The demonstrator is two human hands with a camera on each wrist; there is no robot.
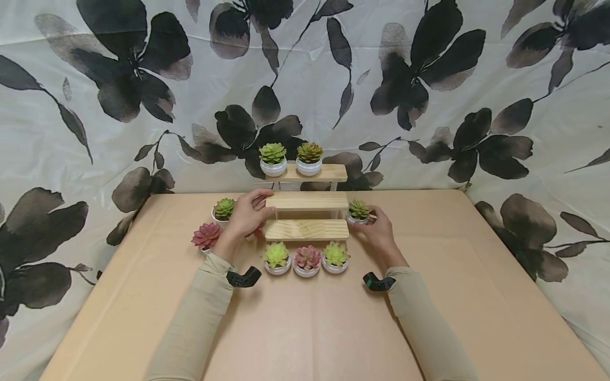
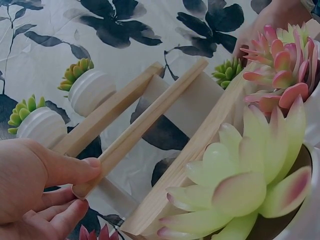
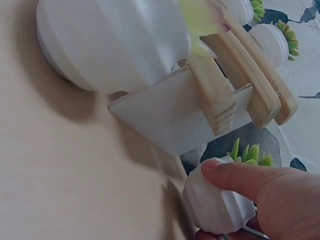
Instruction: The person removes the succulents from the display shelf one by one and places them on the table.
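Note:
A three-tier wooden plant stand (image 1: 307,201) with pale boards stands at the middle of the table's far part. My left hand (image 1: 245,214) pinches the left end of its middle board (image 2: 145,130), thumb on top and fingers beneath. At the stand's right side, my right hand (image 1: 378,235) grips a small white pot (image 3: 215,200) with a green succulent (image 1: 359,209) in it. The thumb lies across the pot's side, and the pot is tilted in the right wrist view. Two potted succulents, one green (image 1: 273,153) and one darker (image 1: 310,153), sit on the top board.
Three potted succulents, light green (image 1: 276,255), pink (image 1: 307,257) and light green (image 1: 335,254), line the table before the stand. Left of it are a green succulent (image 1: 223,208) and a dark pink one (image 1: 206,235). A flower-print cloth (image 1: 305,69) hangs behind the table (image 1: 305,328).

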